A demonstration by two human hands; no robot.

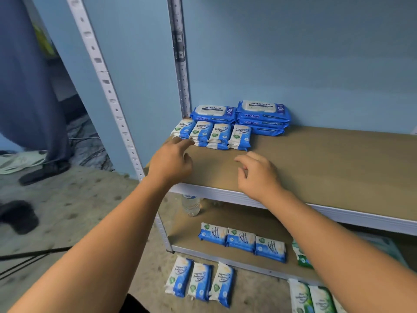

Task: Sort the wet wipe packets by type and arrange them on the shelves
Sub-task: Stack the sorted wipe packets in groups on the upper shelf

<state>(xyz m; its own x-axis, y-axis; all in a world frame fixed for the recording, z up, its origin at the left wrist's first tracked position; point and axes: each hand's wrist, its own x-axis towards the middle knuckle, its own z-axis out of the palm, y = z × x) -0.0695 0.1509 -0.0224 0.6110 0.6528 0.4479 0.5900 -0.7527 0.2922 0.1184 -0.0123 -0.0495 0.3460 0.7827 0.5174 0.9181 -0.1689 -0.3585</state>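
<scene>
On the upper shelf (327, 159), large blue Antabax packs (261, 116) are stacked at the back by the wall. In front of them stands a row of small blue-and-white antibacterial wipe packets (212, 135). My left hand (171, 161) hovers over the shelf with its index finger pointing at the left end of that row, holding nothing. My right hand (257, 172) hangs above the bare shelf, fingers loosely curled and empty. Three more blue-and-white packets (242, 241) lie on the lower shelf, three others (199, 281) on the floor. Green-and-white packets (313, 297) lie at the bottom right.
A plastic water bottle (191, 204) stands on the lower shelf's left end. White perforated shelf posts (108, 86) rise at the left. A person's dark-trousered leg and shoe (42, 170) are at the far left, with cables (27, 256) across the concrete floor.
</scene>
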